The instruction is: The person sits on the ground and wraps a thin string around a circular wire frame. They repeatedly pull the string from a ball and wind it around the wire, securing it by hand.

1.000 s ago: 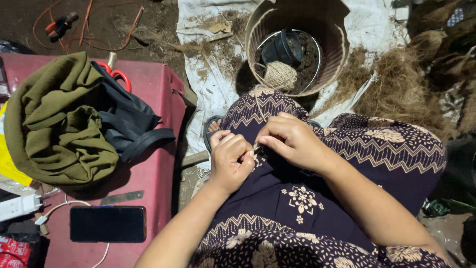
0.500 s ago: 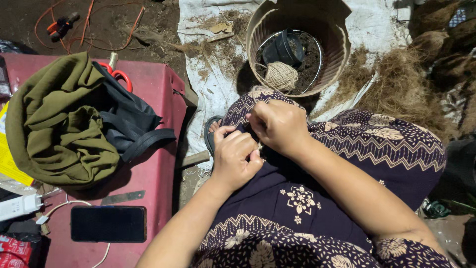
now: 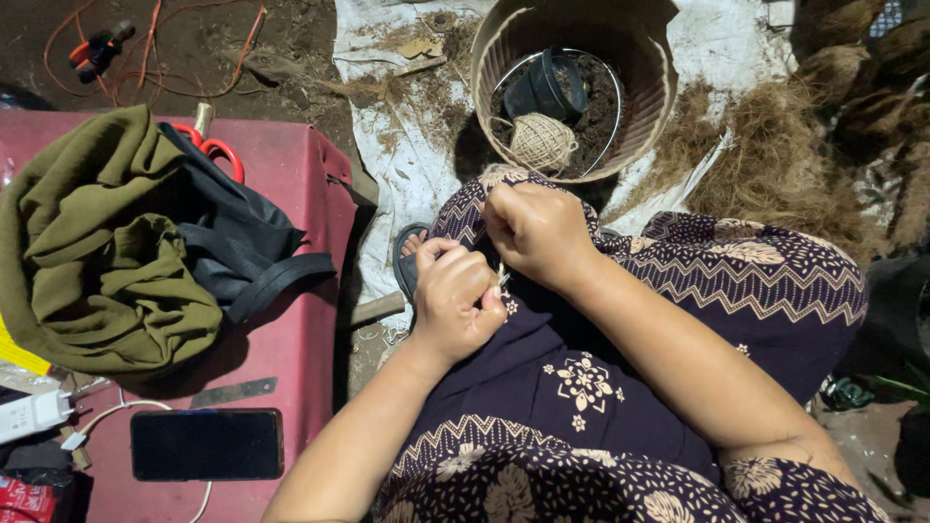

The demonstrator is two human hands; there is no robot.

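My lap fills the bottom of the view, draped in a dark purple patterned cloth with cream zigzag bands and flowers (image 3: pixel 591 387). My left hand (image 3: pixel 455 300) and my right hand (image 3: pixel 538 232) meet above my knee, knuckles touching. Both are curled tight, fingertips pinched together over a short pale strand of fibre (image 3: pixel 502 279); only a sliver of it shows between the two hands, and the rest is buried under my fingers, so I cannot tell how long it is.

Just left of my left hand, toes in a dark sandal (image 3: pixel 412 257) peek out from under the cloth's edge. Further left stands a red plastic box (image 3: pixel 300 329) with a black smartphone (image 3: pixel 206 444) lying flat, a white cable running off the lower edge, and a thin flat metal blade (image 3: pixel 232 391). An olive green bundled garment (image 3: pixel 97 252) sits on a black bag (image 3: pixel 232 242), which hides all but the red handles of scissors (image 3: pixel 218 150).

Beyond my hands, a round beige basket (image 3: pixel 659 87) stands on a white sheet (image 3: pixel 407 165), holding a ball of pale twine (image 3: pixel 541 141) and a dark pot, partly in shadow. Brown coconut fibre (image 3: pixel 775 165) is heaped to the right, fading into darkness.
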